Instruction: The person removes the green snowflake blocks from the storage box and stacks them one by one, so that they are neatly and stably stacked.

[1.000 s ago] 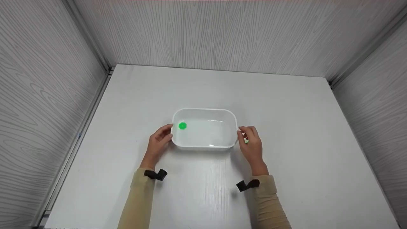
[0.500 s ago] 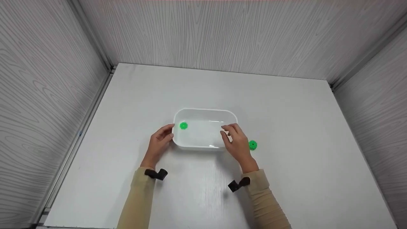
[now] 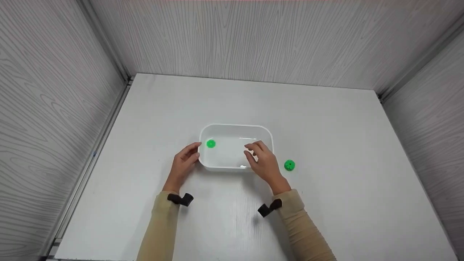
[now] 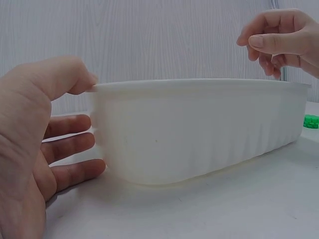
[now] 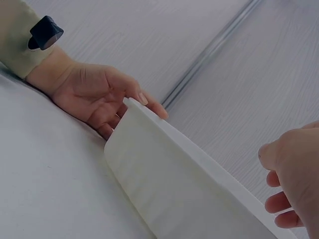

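Observation:
A white plastic rectangular bin (image 3: 232, 168) stands on the table in the head view, with a green scalloped disc (image 3: 211, 144) inside at its left. My left hand (image 3: 184, 165) holds the bin's left end; the left wrist view shows the thumb on the rim and the other fingers against the end wall. Over the bin's right part hovers my right hand (image 3: 263, 163), its fingers loosely bent, with nothing visible between them. Just right of the bin, a green notched wheel-like piece (image 3: 289, 165) lies on the table. It also appears behind the bin's far end in the left wrist view.
The white table (image 3: 232, 217) extends around the bin on all sides. Grey wood-grain panels (image 3: 232, 40) enclose it at the back, left and right. Both sleeves have a small black camera mount (image 3: 181, 199) near the wrist.
My right hand has left the bin's right rim and moved left over the bin. The green piece beside the bin, mostly hidden before, now shows fully. My left hand stays at the left end.

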Tool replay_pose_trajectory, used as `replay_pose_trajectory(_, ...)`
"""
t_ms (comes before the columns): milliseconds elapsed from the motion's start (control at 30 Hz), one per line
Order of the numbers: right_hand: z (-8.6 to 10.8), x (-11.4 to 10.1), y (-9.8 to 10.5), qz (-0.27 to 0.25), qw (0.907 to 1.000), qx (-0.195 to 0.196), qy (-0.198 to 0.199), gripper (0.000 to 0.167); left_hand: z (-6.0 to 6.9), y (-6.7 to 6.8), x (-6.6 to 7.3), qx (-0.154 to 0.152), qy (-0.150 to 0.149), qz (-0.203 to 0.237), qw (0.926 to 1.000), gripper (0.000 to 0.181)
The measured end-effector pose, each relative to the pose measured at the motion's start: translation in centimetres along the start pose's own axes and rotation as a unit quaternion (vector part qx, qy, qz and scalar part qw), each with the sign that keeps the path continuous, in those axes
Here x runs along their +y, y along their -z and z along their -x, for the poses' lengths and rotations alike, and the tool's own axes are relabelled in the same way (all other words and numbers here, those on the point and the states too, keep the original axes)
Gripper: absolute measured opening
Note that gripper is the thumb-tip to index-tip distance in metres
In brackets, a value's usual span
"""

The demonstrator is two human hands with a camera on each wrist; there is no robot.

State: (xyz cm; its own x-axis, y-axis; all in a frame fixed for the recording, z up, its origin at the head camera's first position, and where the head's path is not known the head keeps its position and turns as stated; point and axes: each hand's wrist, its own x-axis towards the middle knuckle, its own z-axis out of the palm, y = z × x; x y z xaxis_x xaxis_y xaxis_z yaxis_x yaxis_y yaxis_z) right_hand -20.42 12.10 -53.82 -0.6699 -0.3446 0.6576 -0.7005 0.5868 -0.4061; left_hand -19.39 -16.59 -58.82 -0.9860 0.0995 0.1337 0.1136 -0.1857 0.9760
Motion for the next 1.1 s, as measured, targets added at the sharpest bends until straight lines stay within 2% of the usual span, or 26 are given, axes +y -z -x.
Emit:
replay_pose_trajectory(133,-0.3,0.1,-0.2,0.003,0.9996,-0.029,-0.006,0.014,-0.1,0.0,-0.8,0.010,0.002,-0.011,0.9999,0.038)
replay_pose_trajectory(333,-1.1,0.2,-0.5,0.014,0.9980,-0.061,-0.007,0.015,0.0,-0.1,-1.1,0.014,0.004,-0.034,0.9993,0.044)
replay_pose_trajectory(500,-2.2,0.2,-1.1,-0.007,0.9965,-0.082,-0.014,0.016,0.0,0.0,-1.1,0.014,0.005,-0.038,0.9992,0.045)
replay_pose_trajectory(633,-3.1,0.2,-1.7,-0.034,0.9942,-0.094,-0.041,0.017,-0.1,0.0,-1.1,0.014,0.002,-0.044,0.9990,0.040)
replay_pose_trajectory(800,-4.1,0.0,-2.7,-0.071,0.9890,-0.107,-0.073,0.018,-0.1,0.0,-0.8,0.012,0.009,-0.033,0.9994,0.040)
replay_pose_trajectory(900,-4.8,-0.1,-3.2,-0.079,0.9867,-0.119,-0.078,0.019,-0.1,0.0,-0.4,0.003,-0.002,-0.019,0.9998,0.041)
replay_pose_trajectory(1033,-5.3,-0.3,-3.9,-0.088,0.9836,-0.134,-0.083,0.020,0.2,-0.4,0.7,-0.009,-0.016,-0.026,0.9995,0.040)
replay_pose_trajectory(1100,-5.5,-0.4,-4.4,-0.096,0.9812,-0.142,-0.089,0.020,0.4,-0.6,1.1,-0.007,-0.014,-0.037,0.9992,0.040)
